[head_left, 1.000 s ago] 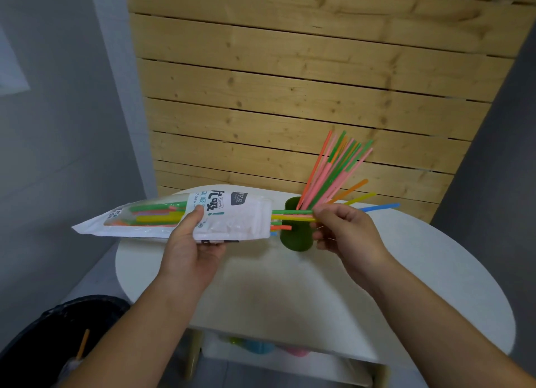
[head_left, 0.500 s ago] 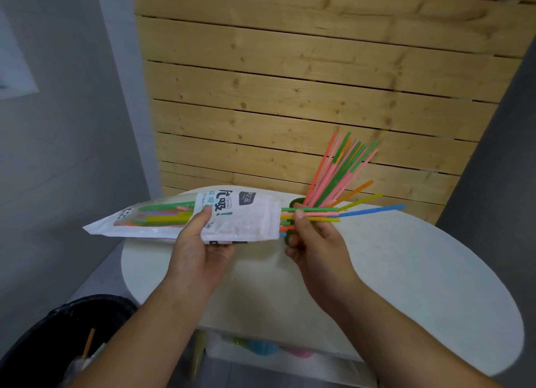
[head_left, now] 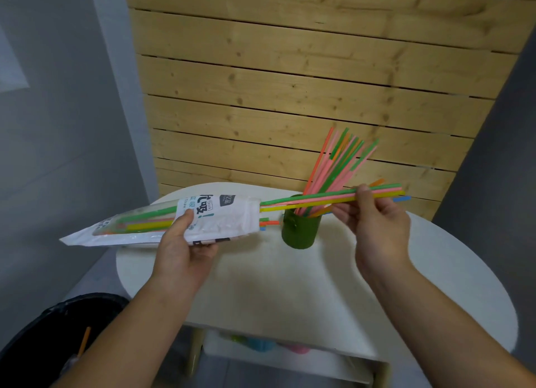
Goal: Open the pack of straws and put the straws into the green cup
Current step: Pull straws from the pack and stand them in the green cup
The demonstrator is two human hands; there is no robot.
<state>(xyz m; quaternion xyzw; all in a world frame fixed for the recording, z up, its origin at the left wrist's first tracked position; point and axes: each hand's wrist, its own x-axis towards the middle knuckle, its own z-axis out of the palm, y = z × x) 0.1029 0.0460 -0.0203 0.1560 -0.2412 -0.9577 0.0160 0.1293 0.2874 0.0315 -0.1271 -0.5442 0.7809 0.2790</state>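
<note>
While the left hand [head_left: 179, 251] clamps the white printed plastic straw pack [head_left: 162, 222] level, left of the dark green cylindrical cup [head_left: 300, 231], the right hand [head_left: 374, 222] pinches a few green, pink and yellow plastic straws [head_left: 313, 199] half drawn from the pack's open end, passing over the cup's rim. Inside the cup a fan of pink, green and orange straws [head_left: 336, 167] leans right; the cup stands on the round white table [head_left: 290, 286].

Left hand [head_left: 185, 242]: forearm extended, thumb on top, fingers curled beneath.
Right hand [head_left: 377, 228]: raised, fingertips [head_left: 361, 191] pinched, wrist bent.
</note>
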